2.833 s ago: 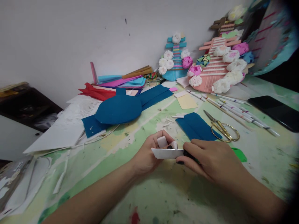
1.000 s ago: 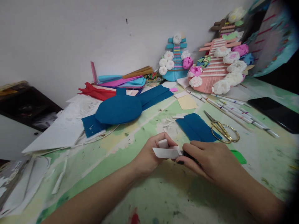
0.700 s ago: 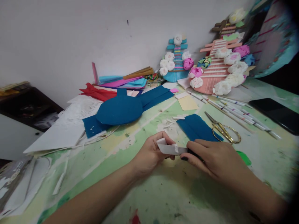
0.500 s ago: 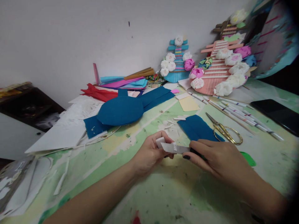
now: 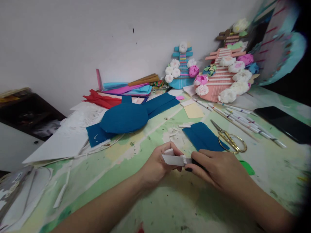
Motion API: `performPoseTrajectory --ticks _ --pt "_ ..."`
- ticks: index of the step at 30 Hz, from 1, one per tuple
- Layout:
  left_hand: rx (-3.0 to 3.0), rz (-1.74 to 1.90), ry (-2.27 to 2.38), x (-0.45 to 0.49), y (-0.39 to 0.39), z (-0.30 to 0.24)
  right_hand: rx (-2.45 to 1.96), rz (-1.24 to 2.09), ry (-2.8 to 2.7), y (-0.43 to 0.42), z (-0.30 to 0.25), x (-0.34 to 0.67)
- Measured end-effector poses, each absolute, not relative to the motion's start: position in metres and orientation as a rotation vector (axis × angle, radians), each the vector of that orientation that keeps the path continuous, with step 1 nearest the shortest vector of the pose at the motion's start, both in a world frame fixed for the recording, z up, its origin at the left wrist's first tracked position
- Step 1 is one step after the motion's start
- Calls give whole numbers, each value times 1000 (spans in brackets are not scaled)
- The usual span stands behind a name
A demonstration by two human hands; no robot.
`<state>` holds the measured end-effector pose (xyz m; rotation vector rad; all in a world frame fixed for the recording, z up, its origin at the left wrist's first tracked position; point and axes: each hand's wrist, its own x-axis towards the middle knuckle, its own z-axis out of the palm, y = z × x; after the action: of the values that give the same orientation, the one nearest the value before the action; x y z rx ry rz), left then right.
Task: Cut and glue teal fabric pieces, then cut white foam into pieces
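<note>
My left hand (image 5: 159, 163) is closed around a small white block (image 5: 169, 151), perhaps foam; the fingers hide much of it. In my right hand (image 5: 218, 166) is a utility knife (image 5: 173, 160) with a wide blade and a dark handle. The blade points left and lies across the near side of the white piece, with a bit of white material bunched on it near the handle. Beyond my hands lie a dark blue paper piece (image 5: 200, 136) and gold-handled scissors (image 5: 230, 139). White scraps (image 5: 175, 132) are scattered beside the blue paper.
A blue paper-covered oval shape (image 5: 123, 117) lies at the left by white sheets (image 5: 55, 139). Folded coloured paper (image 5: 128, 87) is stacked at the wall. Flower-decorated instrument models (image 5: 182, 72) stand behind. White sticks (image 5: 243, 121) and a black phone (image 5: 284, 123) lie right.
The knife blade has slid left across the white piece, and my right hand has moved slightly left with it. The camera view has shifted a little.
</note>
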<state>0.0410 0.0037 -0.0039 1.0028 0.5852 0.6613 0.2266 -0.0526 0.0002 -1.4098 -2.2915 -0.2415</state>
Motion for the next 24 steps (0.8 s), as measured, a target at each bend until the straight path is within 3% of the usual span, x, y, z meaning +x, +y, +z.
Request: performPoseTrajectory --ticks 24 --pt "1034 728 583 39 5 -8 -1433 -200 -2265 -52 -2 226"
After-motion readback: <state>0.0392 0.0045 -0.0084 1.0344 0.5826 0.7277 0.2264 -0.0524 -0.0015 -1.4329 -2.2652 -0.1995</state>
